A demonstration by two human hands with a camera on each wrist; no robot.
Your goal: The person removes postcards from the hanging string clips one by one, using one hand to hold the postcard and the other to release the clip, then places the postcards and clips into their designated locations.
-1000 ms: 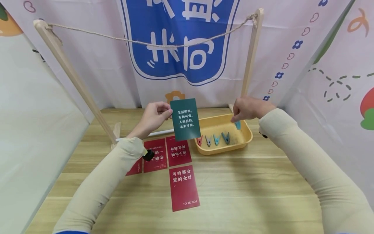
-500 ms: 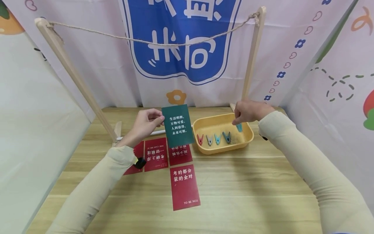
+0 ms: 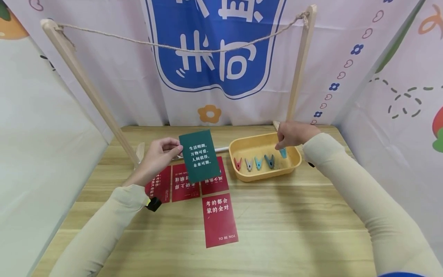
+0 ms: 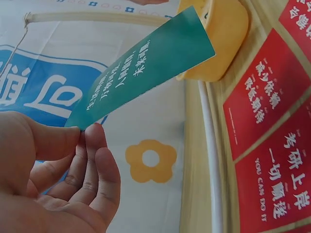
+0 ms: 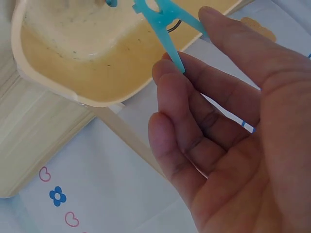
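My left hand (image 3: pixel 157 157) pinches a dark green card (image 3: pixel 199 156) by its left edge, between thumb and forefinger. White writing covers the card's face, and it is held above the red cards on the table. In the left wrist view the green card (image 4: pixel 150 63) slants up from the fingertips. Over the right end of a yellow tray (image 3: pixel 238 176), my right hand (image 3: pixel 295 134) holds a light blue clothespin (image 3: pixel 283 152). In the right wrist view the clothespin (image 5: pixel 163 19) sits with its legs between thumb and fingers.
Several clothespins (image 3: pixel 258 163) lie in the tray. Red cards (image 3: pixel 220 225) lie on the wooden table (image 3: pixel 294 227), partly behind the green card. A sagging rope (image 3: pixel 138 41) joins two wooden posts (image 3: pixel 301 65) at the back. A white rod (image 3: pixel 221 149) lies behind the cards.
My left hand has moved left and down with the green card, which now covers different parts of the red cards. My right hand stays over the tray with the clothespin.
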